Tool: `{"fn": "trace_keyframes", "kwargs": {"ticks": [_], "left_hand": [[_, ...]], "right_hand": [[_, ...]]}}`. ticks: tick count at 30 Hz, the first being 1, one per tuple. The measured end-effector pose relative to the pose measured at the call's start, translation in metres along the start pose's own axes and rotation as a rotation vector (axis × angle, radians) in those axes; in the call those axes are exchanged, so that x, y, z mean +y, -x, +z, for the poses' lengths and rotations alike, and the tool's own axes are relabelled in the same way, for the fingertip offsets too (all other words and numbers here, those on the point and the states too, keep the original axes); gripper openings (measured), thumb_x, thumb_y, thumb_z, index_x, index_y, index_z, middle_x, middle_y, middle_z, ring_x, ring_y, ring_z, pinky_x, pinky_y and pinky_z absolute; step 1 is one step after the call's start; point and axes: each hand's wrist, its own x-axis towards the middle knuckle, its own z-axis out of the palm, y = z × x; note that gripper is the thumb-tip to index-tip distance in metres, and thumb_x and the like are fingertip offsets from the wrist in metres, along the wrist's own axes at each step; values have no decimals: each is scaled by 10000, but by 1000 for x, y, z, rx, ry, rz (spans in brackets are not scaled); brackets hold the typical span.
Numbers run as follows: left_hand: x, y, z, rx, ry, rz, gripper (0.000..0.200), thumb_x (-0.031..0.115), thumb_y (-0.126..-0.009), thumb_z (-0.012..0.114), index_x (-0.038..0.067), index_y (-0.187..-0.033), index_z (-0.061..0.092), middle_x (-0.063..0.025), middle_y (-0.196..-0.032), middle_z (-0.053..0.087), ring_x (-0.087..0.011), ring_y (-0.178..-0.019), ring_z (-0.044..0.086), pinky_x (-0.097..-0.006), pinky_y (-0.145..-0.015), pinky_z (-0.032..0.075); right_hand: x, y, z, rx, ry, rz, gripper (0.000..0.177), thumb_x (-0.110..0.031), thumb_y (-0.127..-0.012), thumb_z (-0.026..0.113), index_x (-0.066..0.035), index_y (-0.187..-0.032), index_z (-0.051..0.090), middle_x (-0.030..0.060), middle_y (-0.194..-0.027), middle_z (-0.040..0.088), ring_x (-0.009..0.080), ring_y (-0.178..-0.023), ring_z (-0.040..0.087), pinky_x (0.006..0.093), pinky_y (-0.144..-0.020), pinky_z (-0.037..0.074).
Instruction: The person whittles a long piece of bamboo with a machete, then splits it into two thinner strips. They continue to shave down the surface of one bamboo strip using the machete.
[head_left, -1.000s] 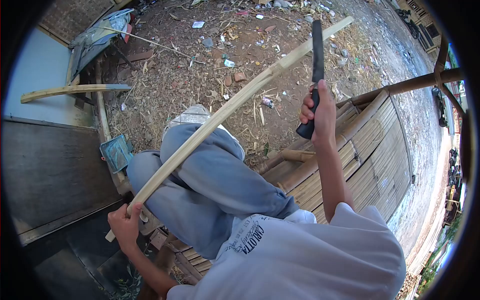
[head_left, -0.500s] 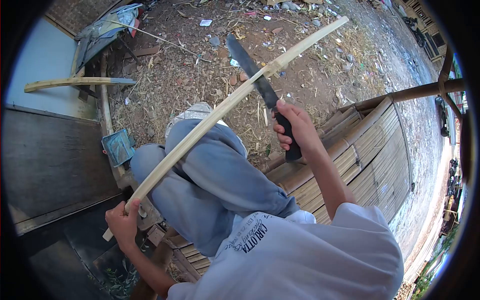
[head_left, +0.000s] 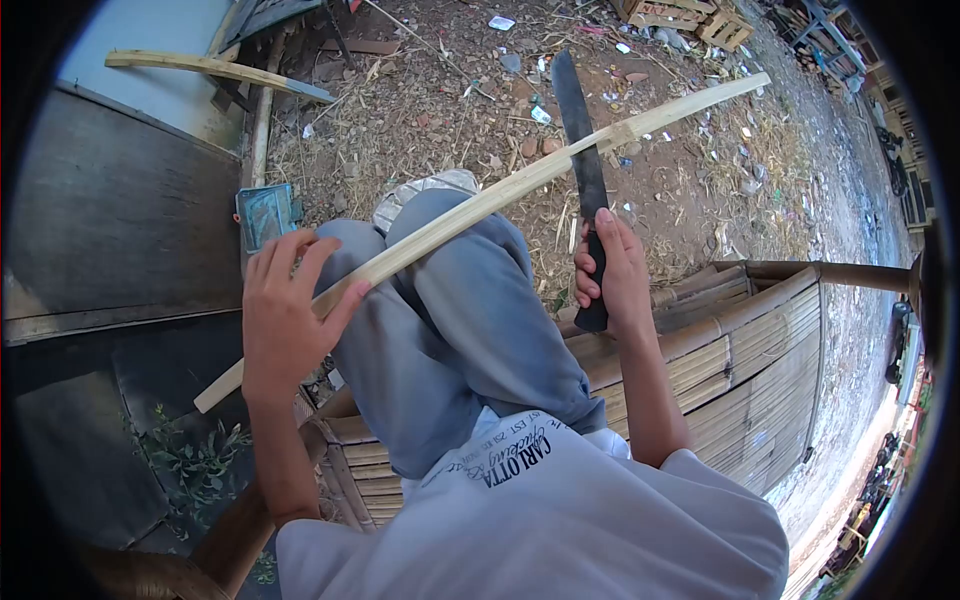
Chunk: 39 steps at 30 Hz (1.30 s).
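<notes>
A long pale bamboo strip lies slantwise across my knees, its far end reaching out over the ground. My left hand is over the strip's near part, fingers spread and thumb beside its edge; the palm side is hidden. Past the hand, the strip's lower end sticks out to the left. Wrapped around the black handle of a machete, my right hand holds the dark blade pointing away from me. The blade crosses the strip just short of a node, overlapping it in this view.
Beneath me is a slatted bamboo bench with a pole rail. A blue plastic container stands left of my knees. Another wood strip leans at upper left. Shavings and litter cover the ground; wooden crates are at the back.
My left hand has let go near the strip's lower end and moved up along it, fingers spreading. The machete still crosses the strip, now more upright in view. The camera view has shifted.
</notes>
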Motion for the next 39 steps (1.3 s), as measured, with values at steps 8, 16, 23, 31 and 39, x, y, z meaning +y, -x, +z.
{"fn": "trace_keyframes", "kwargs": {"ticks": [8, 16, 23, 31, 39], "left_hand": [[55, -99, 79, -107, 366, 229, 358, 342, -847, 678, 16, -989, 637, -130, -984, 598, -291, -959, 555, -421, -817, 444], [71, -143, 78, -774, 929, -116, 257, 261, -947, 584, 8, -905, 572, -13, -618, 546, -115, -482, 466, -274, -483, 393], [69, -143, 95, -755, 1049, -184, 233, 253, -974, 553, 33, -913, 594, 48, -580, 486, -23, -477, 397, -219, -433, 305], [68, -140, 107, -692, 1019, -246, 281, 260, -979, 541, 9, -899, 640, 64, -571, 472, -24, -490, 390, -228, -441, 297], [71, -141, 105, -681, 968, -248, 287, 268, -963, 569, 9, -862, 640, 60, -579, 470, -22, -508, 382, -231, -453, 288]], "right_hand": [[13, 7, 6, 15, -7, 4, 342, -396, -1014, 436, -69, -924, 476, -6, -590, 425, 62, -381, 403, 230, -352, 371], [-6, -1, -24, 220, -44, -95, 343, -399, -1012, 437, -70, -928, 484, -9, -597, 416, 58, -391, 396, 232, -358, 368], [-25, -15, -40, 253, 100, -73, 365, -431, -1002, 456, -68, -959, 476, -19, -607, 406, 48, -397, 374, 213, -363, 339], [-60, -39, -88, 625, -422, -567, 332, -419, -1003, 445, -89, -970, 435, -17, -643, 399, 61, -420, 353, 238, -377, 338], [-59, -30, -76, 286, -296, -138, 301, -386, -1006, 452, -91, -944, 447, -28, -626, 403, 56, -420, 362, 226, -378, 340]]}}
